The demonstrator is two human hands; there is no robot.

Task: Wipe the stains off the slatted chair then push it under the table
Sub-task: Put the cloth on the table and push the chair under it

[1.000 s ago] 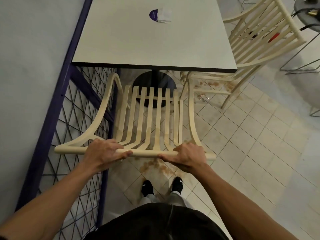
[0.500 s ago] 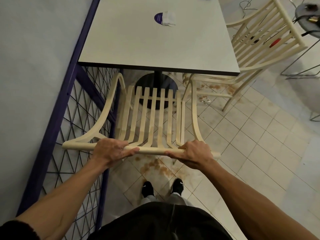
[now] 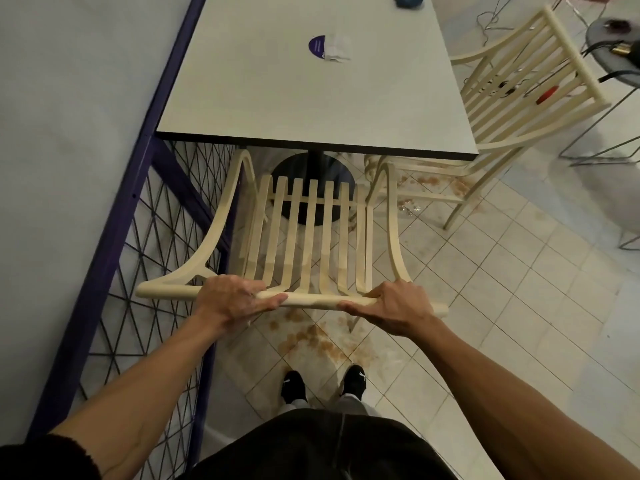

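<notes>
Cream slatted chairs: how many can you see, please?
2. One cream slatted chair, held by left hand and right hand, faces the grey square table; the second chair stands at its right. More may be hidden.

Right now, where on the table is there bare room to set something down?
The grey square tabletop is bare from its near edge up to the purple round sticker and white crumpled tissue. Crowded underneath: the cream slatted chair and the black round pedestal base.
</notes>
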